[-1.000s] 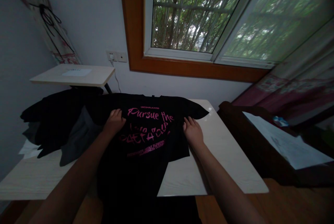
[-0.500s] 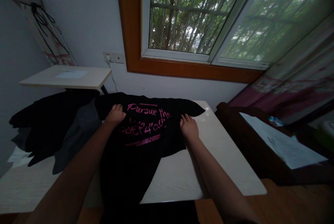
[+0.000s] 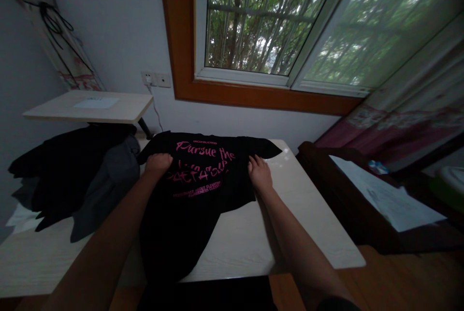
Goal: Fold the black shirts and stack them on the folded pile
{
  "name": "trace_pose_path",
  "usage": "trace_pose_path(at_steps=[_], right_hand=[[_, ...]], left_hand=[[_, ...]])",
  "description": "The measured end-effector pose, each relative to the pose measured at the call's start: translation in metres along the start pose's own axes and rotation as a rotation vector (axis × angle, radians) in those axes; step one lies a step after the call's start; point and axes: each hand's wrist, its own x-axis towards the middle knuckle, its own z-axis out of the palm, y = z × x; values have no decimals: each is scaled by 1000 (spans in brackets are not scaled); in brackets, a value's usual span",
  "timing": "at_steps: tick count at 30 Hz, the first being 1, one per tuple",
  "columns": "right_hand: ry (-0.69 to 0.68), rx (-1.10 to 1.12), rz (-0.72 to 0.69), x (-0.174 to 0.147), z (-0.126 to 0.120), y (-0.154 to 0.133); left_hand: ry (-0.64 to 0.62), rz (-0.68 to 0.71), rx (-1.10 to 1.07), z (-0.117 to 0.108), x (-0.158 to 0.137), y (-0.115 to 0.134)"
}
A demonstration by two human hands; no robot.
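Observation:
A black T-shirt with pink lettering lies spread on the pale table, its lower part trailing toward me over the near edge. Its printed side faces up, and a fold cuts across the middle lines of lettering. My left hand is closed on the shirt's left side, just below the left sleeve. On the opposite side, my right hand grips the shirt's edge below the right sleeve, fingers curled over the cloth.
A heap of black and grey clothes lies at the left, partly under a small raised shelf with a paper on it. The pale table ends at the right, beside a dark brown piece of furniture bearing a white sheet. A window is behind.
My left hand has moved slightly toward me with the cloth. The left sleeve now lies apart from the clothes heap, and more table shows there. The view has shifted slightly.

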Motion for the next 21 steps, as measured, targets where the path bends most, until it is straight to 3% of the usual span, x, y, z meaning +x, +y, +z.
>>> trace_pose_path(at_steps=[7,16,21], right_hand=[[123,315,68,-16,-24,4],[-211,750,139,-71,-53,-10],[-213,1059,223,-86,-75,-10]], left_hand=[[159,37,32,2,-48,2],[169,139,-49,8,-105,-6],[165,129,-70,5,-113,-6]])
